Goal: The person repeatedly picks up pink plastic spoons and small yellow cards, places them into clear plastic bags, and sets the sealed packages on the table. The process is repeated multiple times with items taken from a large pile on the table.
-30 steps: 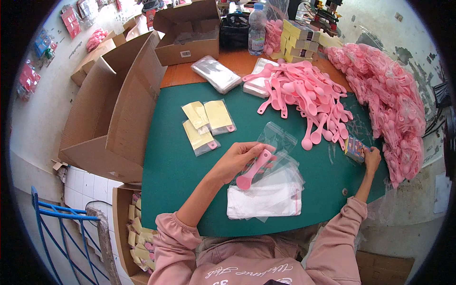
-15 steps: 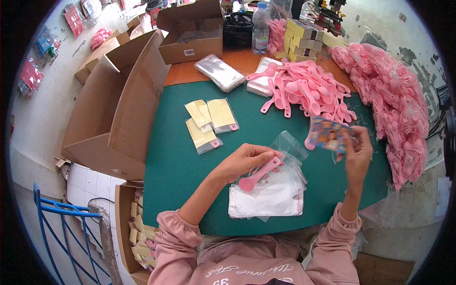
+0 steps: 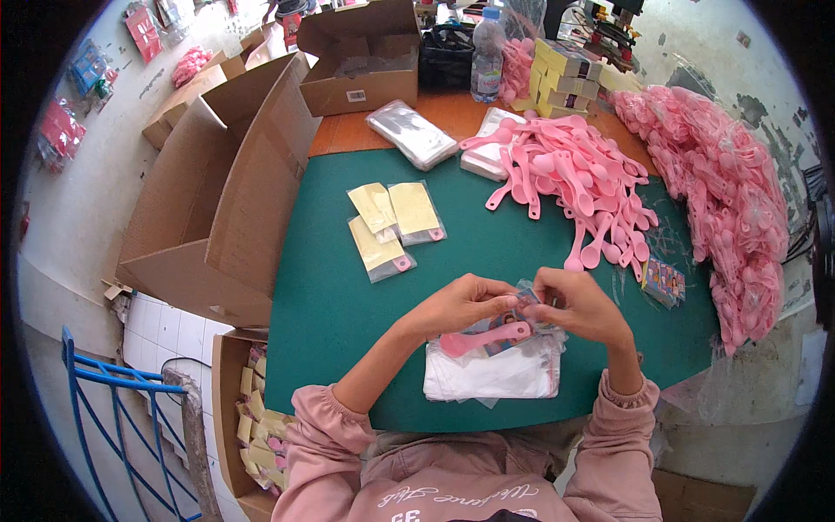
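Right hand (image 3: 578,304) has been brought back from the surface's right edge with a printed card (image 3: 522,300); card and pink spoon (image 3: 483,337) are pinched by both hands' fingers, left hand (image 3: 461,303) included, over the bag stack (image 3: 491,374) at the near edge; assembly seems underway.

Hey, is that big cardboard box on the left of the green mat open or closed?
Open. The big cardboard box has its flaps spread wide beside the green mat; what's inside it cannot be seen.

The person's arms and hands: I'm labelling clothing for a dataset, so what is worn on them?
Both arms wear dusty-pink sweatshirt sleeves with gathered elastic cuffs, pushed up the forearms. The left hand and right hand are bare: no gloves, rings or watch visible.
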Motion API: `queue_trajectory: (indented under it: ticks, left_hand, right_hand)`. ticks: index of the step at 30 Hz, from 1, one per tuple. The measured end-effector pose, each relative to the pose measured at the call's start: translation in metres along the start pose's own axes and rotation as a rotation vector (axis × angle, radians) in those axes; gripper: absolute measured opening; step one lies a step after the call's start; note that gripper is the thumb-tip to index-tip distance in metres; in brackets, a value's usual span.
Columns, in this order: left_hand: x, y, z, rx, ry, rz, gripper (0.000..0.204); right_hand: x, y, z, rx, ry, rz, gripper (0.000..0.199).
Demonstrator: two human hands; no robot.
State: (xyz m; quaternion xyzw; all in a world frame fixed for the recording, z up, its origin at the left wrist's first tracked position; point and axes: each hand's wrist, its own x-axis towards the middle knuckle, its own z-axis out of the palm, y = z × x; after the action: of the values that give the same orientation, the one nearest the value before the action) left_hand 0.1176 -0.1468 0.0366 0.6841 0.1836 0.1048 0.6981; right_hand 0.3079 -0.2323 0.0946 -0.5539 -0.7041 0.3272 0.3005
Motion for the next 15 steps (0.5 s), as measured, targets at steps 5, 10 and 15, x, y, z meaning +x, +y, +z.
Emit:
queue_trajectory:
  ticks: [5, 10, 15]
  left_hand:
    - [-0.005, 0.013, 0.0, 0.179, 0.162, -0.067, 0.039]
    - [-0.013, 0.01, -0.039, 0.233, -0.136, -0.056, 0.046]
    - [-0.018, -0.001, -0.05, -0.116, -0.03, 0.001, 0.049]
  right_hand:
    - [0.007, 0.017, 0.01, 0.211, -0.111, 0.165, 0.019]
    - [0.009, 0.037, -0.001, 0.435, 0.043, 0.165, 0.018]
    - [0.009, 0.021, -0.004, 0.612, 0.091, 0.351, 0.016]
